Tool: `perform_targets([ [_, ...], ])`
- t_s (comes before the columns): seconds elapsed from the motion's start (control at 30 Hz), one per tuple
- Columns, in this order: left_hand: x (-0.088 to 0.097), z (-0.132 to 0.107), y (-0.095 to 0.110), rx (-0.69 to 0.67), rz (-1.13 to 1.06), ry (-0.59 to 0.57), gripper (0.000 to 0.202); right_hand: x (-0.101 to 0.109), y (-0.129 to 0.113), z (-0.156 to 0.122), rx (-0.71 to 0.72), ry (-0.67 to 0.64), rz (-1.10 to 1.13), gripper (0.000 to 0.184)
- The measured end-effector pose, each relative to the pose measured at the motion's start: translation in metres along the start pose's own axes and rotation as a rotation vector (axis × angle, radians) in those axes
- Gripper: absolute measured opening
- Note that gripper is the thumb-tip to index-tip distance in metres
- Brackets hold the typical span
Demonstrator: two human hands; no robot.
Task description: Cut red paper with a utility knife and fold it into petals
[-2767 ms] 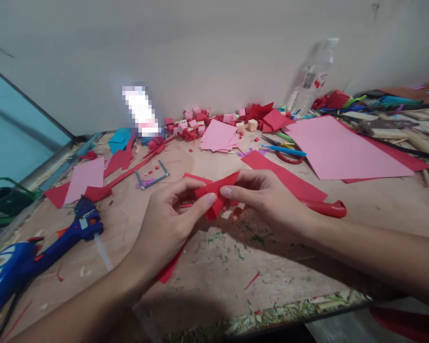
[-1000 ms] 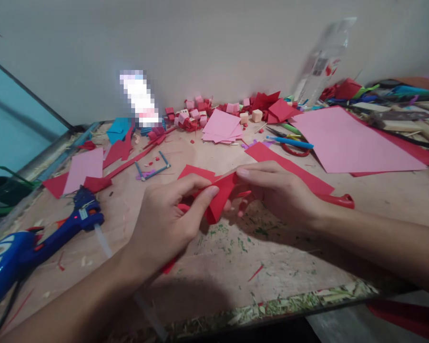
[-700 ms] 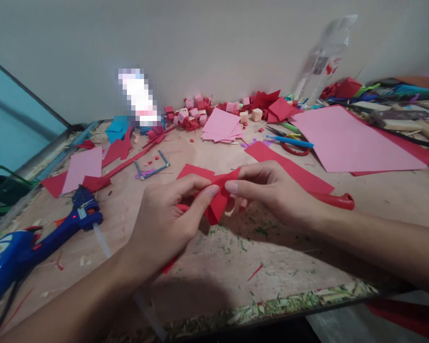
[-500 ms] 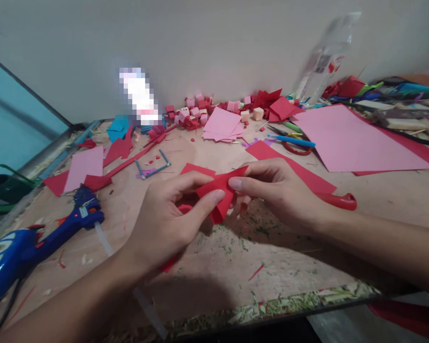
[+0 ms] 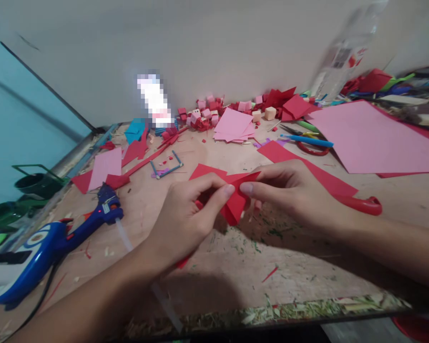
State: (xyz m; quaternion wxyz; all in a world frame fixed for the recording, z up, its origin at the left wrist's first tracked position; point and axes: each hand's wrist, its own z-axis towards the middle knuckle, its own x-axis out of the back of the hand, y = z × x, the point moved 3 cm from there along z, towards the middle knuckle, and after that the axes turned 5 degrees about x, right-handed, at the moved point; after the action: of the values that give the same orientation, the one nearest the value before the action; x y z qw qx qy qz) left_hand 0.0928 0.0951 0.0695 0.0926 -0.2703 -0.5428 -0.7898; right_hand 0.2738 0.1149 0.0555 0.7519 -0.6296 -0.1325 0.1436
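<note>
A folded piece of red paper [image 5: 236, 205] is held up over the middle of the wooden table [image 5: 232, 271]. My left hand [image 5: 193, 209] pinches its left side between thumb and fingers. At the paper's right side, my right hand [image 5: 286, 193] grips it, thumb in front and fingertips mostly hidden behind. Another red sheet [image 5: 207, 171] lies just behind my left hand. A long red strip of paper [image 5: 307, 169] stretches beyond my right hand, near a red curved handle [image 5: 368, 206].
A blue glue gun [image 5: 107, 207] lies at left with its glue stick toward me. Pink squares [image 5: 234, 125] and small paper cubes [image 5: 207, 114] sit along the wall. Scissors [image 5: 312, 148], a large pink sheet [image 5: 382, 138] and a plastic bottle [image 5: 346, 57] are at right.
The whole view has shifted, so things appear farther right. My thumbs have moved slightly on the red paper, and its fold looks a little more opened out at the front.
</note>
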Motion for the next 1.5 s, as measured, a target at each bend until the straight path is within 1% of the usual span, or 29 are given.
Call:
perform_targets([
  [0.07, 0.001, -0.001, 0.001, -0.035, 0.092, 0.042, 0.027, -0.001, 0.0, 0.0, 0.005, -0.023, 0.009, 0.019],
  [0.17, 0.001, -0.002, -0.001, -0.049, 0.099, 0.114, 0.026, -0.005, 0.003, 0.0, -0.03, -0.087, 0.054, 0.017],
  [0.3, -0.003, -0.002, -0.005, 0.002, 0.048, 0.11, 0.03, -0.012, 0.009, 0.0, -0.097, -0.16, 0.085, 0.029],
  [0.37, -0.005, -0.003, -0.005, 0.016, 0.034, 0.119, 0.031, -0.013, 0.012, -0.001, -0.096, -0.15, 0.105, 0.034],
  [0.47, -0.007, -0.005, -0.004, 0.047, -0.011, 0.177, 0.03, -0.015, 0.016, -0.004, -0.12, -0.121, 0.18, 0.033],
  [0.57, -0.009, -0.005, -0.005, 0.159, -0.168, 0.206, 0.029, -0.019, 0.021, -0.009, -0.22, -0.104, 0.308, 0.033],
  [0.63, -0.012, -0.005, -0.006, 0.227, -0.278, 0.205, 0.029, -0.021, 0.024, -0.01, -0.257, -0.081, 0.382, 0.034],
  [0.7, -0.014, -0.004, -0.008, 0.26, -0.341, 0.202, 0.028, -0.021, 0.025, -0.009, -0.25, -0.073, 0.394, 0.033],
  [0.77, -0.015, -0.003, -0.011, 0.283, -0.375, 0.198, 0.028, -0.02, 0.025, -0.007, -0.246, -0.082, 0.347, 0.034],
  [0.83, -0.014, -0.002, -0.013, 0.293, -0.365, 0.209, 0.028, -0.02, 0.026, -0.004, -0.262, -0.099, 0.303, 0.036],
  [0.93, -0.009, -0.001, -0.013, 0.265, -0.298, 0.241, 0.03, -0.019, 0.026, -0.002, -0.25, -0.093, 0.297, 0.037],
  [1.07, -0.006, 0.001, -0.01, 0.233, -0.281, 0.263, 0.032, -0.017, 0.027, -0.001, -0.213, -0.026, 0.334, 0.032],
  [1.13, -0.005, 0.002, -0.012, 0.254, -0.296, 0.246, 0.032, -0.014, 0.027, 0.0, -0.201, 0.026, 0.359, 0.038],
  [1.2, -0.004, 0.004, -0.015, 0.28, -0.303, 0.222, 0.031, -0.01, 0.026, 0.001, -0.189, 0.057, 0.373, 0.054],
  [1.27, 0.002, 0.007, -0.02, 0.293, -0.299, 0.252, 0.027, -0.007, 0.024, 0.001, -0.18, 0.048, 0.397, 0.065],
  [1.37, 0.015, 0.011, -0.025, 0.253, -0.257, 0.381, 0.011, -0.004, 0.021, 0.002, -0.178, 0.033, 0.481, 0.07],
  [1.4, 0.018, 0.012, -0.025, 0.211, -0.208, 0.394, 0.017, -0.003, 0.02, 0.002, -0.184, 0.038, 0.514, 0.068],
  [1.43, 0.02, 0.013, -0.023, 0.147, -0.138, 0.38, 0.026, -0.003, 0.019, 0.002, -0.199, 0.041, 0.541, 0.066],
  [1.47, 0.021, 0.014, -0.02, 0.068, -0.057, 0.34, 0.032, -0.002, 0.018, 0.002, -0.216, 0.039, 0.565, 0.061],
  [1.5, 0.02, 0.013, -0.017, -0.01, 0.021, 0.278, 0.033, -0.003, 0.017, 0.001, -0.238, 0.02, 0.583, 0.056],
])
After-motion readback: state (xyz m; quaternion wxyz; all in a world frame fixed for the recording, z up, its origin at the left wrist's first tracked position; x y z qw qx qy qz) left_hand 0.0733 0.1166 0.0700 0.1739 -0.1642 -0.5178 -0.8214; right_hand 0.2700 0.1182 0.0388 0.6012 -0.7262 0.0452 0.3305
